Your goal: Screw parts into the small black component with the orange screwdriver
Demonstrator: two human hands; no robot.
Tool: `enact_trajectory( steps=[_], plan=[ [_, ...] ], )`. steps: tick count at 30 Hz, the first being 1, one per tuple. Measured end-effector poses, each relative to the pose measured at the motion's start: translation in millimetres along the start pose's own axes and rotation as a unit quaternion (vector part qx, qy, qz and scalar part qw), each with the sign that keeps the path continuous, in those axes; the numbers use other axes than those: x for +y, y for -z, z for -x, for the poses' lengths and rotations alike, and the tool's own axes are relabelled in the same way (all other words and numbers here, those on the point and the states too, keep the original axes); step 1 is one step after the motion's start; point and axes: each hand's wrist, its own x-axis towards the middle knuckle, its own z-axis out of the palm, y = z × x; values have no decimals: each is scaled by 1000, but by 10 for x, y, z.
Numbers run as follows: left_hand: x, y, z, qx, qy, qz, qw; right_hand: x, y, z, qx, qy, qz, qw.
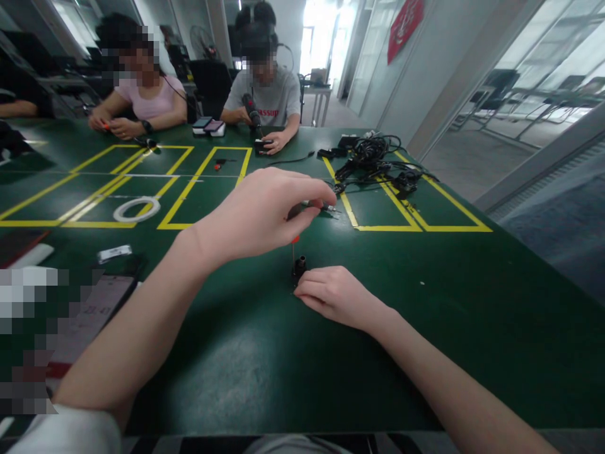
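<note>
My left hand [269,211] is raised over the middle of the green table [246,359], its fingers closed round what looks like a screwdriver. Most of the handle is hidden in the hand. Below the palm an orange collar shows, and the thin screwdriver shaft [293,257] points straight down. Its lower end meets a small black part [299,266] with a short upright tube, on the table. My right hand [335,293] rests there with closed fingers pinching that part's near side. A small dark piece with silvery ends [326,207] shows at my left fingertips; whether it is held is unclear.
Black cables [373,154] lie heaped at the far right. Yellow tape [387,227] marks rectangles on the table. A white ring [137,209] and a small white packet [114,253] lie left. Across sit co-workers; one person [265,94] holds a power screwdriver [251,110].
</note>
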Motion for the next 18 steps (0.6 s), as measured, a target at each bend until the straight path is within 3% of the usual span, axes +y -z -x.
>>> enact_trajectory(
  steps=[3, 6, 8, 13, 18],
  plan=[
    [-2, 9, -2, -11, -2, -4, 1000, 46, 33, 16, 115, -33, -40, 992],
    [3, 39, 9, -25, -9, -13, 1000, 107, 46, 34, 195, -134, -79, 968],
    [7, 56, 18, -35, -15, -7, 999, 152, 31, 47, 185, -182, -128, 957],
    [14, 30, 16, -21, -11, 2, 1000, 220, -73, 49, 70, -161, -191, 966],
    [15, 2, 16, -22, -17, -16, 999, 241, -146, 36, 76, -164, -177, 967]
  ],
)
